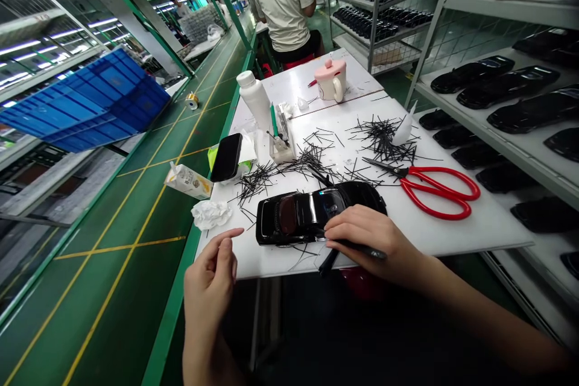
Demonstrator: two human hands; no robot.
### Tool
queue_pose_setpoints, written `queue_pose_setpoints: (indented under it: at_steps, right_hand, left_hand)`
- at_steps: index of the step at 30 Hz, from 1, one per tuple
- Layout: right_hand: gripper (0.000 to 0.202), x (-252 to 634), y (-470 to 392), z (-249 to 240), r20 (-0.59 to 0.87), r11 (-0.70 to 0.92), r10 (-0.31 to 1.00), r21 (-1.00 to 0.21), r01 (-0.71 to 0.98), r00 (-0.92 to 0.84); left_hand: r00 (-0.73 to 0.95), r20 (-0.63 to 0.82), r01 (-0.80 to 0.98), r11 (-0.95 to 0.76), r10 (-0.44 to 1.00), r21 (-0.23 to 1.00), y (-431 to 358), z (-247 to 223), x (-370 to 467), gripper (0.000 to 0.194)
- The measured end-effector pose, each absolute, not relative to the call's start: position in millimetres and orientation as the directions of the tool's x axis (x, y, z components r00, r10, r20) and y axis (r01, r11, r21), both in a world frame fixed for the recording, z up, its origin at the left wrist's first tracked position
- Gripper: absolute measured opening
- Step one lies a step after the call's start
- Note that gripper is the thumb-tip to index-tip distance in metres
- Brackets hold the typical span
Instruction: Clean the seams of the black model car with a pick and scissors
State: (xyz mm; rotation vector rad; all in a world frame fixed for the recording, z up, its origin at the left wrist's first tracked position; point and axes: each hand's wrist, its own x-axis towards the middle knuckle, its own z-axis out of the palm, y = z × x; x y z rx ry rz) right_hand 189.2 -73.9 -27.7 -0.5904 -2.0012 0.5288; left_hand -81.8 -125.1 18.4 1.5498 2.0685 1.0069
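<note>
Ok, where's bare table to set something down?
Bare table: near side of the red scissors, right of the right hand; a smaller patch between the left hand and toy car. Crowded: behind the car, where black strips spread from phone to scissors.

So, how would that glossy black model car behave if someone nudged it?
The glossy black model car would probably feel slippery, judging by the bright reflections on its body. It looks unlikely to tip, sitting low and broad on the flat white table. It might roll, being car-shaped, though its underside is out of view.
</note>
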Motion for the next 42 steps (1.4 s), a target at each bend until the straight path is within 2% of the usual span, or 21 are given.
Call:
queue_pose_setpoints:
  at_steps: [3, 7, 13, 17, 22, 28, 31, 34, 36, 37, 38, 39, 40, 42]
  right_hand:
    - [0.005, 188.1, -73.5, -27.5, 0.692, 0.798, 0.591, -0.576, 0.177, -0.413]
    - [0.006, 189.8, -76.7, -27.6, 0.656, 0.739, 0.649, -0.663, 0.116, -0.387]
    - [0.006, 193.2, -82.1, -27.6, 0.4, 0.443, 0.874, -0.889, 0.116, -0.276]
    - [0.011, 195.3, -83.5, -29.5, 0.281, 0.292, 0.94, -0.956, 0.029, -0.192]
    - [0.011, 198.6, -86.2, -33.8, 0.281, 0.273, 0.947, -0.959, -0.074, -0.158]
    - [0.013, 202.8, -89.2, -38.7, 0.271, 0.254, 0.95, -0.96, -0.116, -0.157]
    - [0.012, 214.8, -86.9, -35.4, 0.33, 0.313, 0.934, -0.941, -0.128, -0.138]
    - [0.021, 238.4, -78.3, -26.4, 0.395, 0.391, 0.914, -0.919, -0.056, -0.089]
    - [0.028, 256.2, -68.6, -21.2, 0.325, 0.339, 0.94, -0.922, 0.186, -0.105]
    - [0.029, 264.1, -62.7, -20.1, 0.262, 0.297, 0.955, -0.884, 0.361, -0.141]
    - [0.028, 270.6, -56.2, -20.1, 0.193, 0.265, 0.963, -0.798, 0.541, -0.188]
    - [0.027, 275.5, -49.5, -21.3, 0.118, 0.256, 0.964, -0.662, 0.705, -0.239]
    - [0.026, 278.6, -42.8, -23.0, 0.048, 0.268, 0.958, -0.504, 0.821, -0.284]
    - [0.021, 279.9, -30.0, -26.0, -0.056, 0.314, 0.94, -0.244, 0.917, -0.337]
  left_hand:
    - [-0.241, 0.203, 0.679, 0.016, 0.949, 0.734, -121.5, 10.5, -76.8, 0.02]
    - [-0.022, 0.275, 0.716, -0.177, 0.961, 0.675, -117.9, -2.2, -54.3, 0.015]
    - [0.111, 0.399, 0.718, -0.351, 0.91, 0.601, -117.4, -18.0, -15.0, 0.017]
    - [0.137, 0.493, 0.763, -0.409, 0.859, 0.501, -111.7, -26.5, -8.1, 0.015]
    - [0.124, 0.643, 0.803, -0.458, 0.756, 0.383, -107.4, -42.2, -4.6, 0.021]
    - [0.061, 0.726, 0.805, -0.464, 0.685, 0.371, -106.8, -56.8, 3.0, 0.031]
    - [0.053, 0.73, 0.787, -0.478, 0.682, 0.39, -105.6, -56.6, 3.8, 0.037]
    - [0.039, 0.722, 0.764, -0.486, 0.691, 0.424, -104.4, -54.5, 2.7, 0.04]
    - [0.03, 0.721, 0.749, -0.493, 0.693, 0.443, -103.9, -54.1, 1.0, 0.041]
    - [0.028, 0.723, 0.742, -0.499, 0.69, 0.448, -103.7, -54.4, 0.0, 0.041]
    - [0.029, 0.727, 0.736, -0.507, 0.686, 0.45, -103.6, -55.0, -1.0, 0.04]
    - [0.033, 0.732, 0.729, -0.517, 0.68, 0.448, -103.5, -55.7, -2.1, 0.04]
    - [0.036, 0.74, 0.723, -0.528, 0.672, 0.445, -103.5, -56.4, -3.2, 0.04]
    - [0.043, 0.753, 0.711, -0.55, 0.656, 0.439, -103.9, -57.7, -5.1, 0.039]
